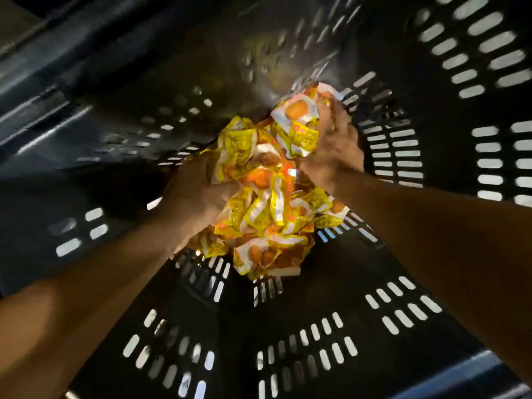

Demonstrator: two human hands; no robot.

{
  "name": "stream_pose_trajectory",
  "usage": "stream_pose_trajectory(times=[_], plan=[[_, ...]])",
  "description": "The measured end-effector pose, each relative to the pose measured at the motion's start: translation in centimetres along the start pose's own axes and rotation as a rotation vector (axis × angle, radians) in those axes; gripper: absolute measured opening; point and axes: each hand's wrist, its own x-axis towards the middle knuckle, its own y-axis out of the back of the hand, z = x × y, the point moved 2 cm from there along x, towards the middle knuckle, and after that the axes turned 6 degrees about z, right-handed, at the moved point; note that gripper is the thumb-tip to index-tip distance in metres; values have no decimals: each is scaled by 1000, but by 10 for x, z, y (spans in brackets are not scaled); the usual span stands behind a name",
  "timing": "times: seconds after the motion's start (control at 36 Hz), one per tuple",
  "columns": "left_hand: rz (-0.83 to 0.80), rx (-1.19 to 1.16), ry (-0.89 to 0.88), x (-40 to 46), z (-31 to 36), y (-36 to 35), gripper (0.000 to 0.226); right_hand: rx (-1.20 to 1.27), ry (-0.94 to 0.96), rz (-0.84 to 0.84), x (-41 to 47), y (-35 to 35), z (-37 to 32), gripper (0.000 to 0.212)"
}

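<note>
The snack packets are thin, glossy plastic film, crinkled and catching bright glints. The crate around them is hard, dark plastic, smooth with a dull sheen, its walls pierced by slots.

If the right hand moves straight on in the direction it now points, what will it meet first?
The right hand, gripping a bunch of yellow packets, points up and away. Past those packets it would probably meet the crate's dark slotted wall first, though blur makes the depth unclear.
</note>
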Motion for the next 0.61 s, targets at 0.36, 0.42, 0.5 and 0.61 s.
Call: stream_pose_trajectory(times=[0.36, 0.42, 0.5, 0.61], plan=[[-86, -84, 121, -30, 5, 17, 42, 466, -125, 115, -57, 41, 41, 52], [-97, -102, 112, -42, 15, 21, 34, 534, -156, 109, -77, 53, 44, 52], [-106, -133, 96, -63, 30, 30, 32, 545, -247, 79, -108, 77, 43, 49], [-100, -204, 86, -98, 45, 48, 48, 664, -399, 55, -149, 114, 34, 41]])
